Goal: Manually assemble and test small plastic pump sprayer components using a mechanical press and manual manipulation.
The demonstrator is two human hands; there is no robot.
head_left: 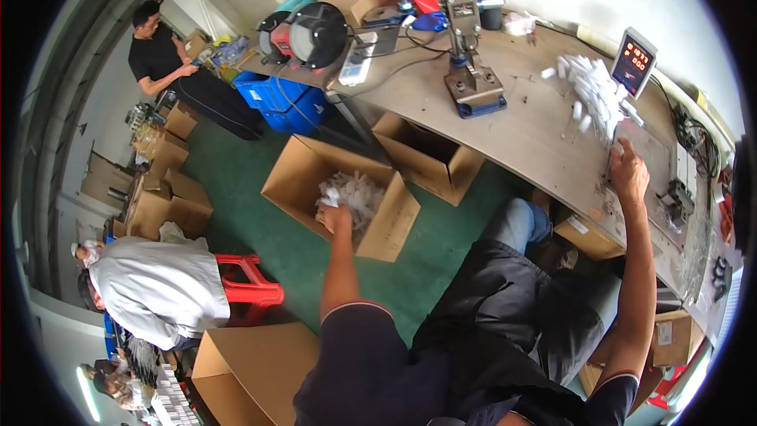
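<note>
My left hand [333, 217] reaches down into an open cardboard box [303, 173] on the floor and is closed on a few small white plastic parts [329, 194] from the heap inside it. My right hand [628, 170] rests on the wooden workbench [512, 130], fingers bent at the edge of a pile of the same white parts [593, 91] lying on the bench top. Whether it grips any of them cannot be told.
A small press [471, 71] and a digital scale display [634, 59] stand on the bench, with a bench grinder [307, 33] at its far end. More cardboard boxes [430, 159] sit on the green floor. A person in white [158, 288] crouches by a red stool [251, 288]; another in black [158, 55] sits farther off.
</note>
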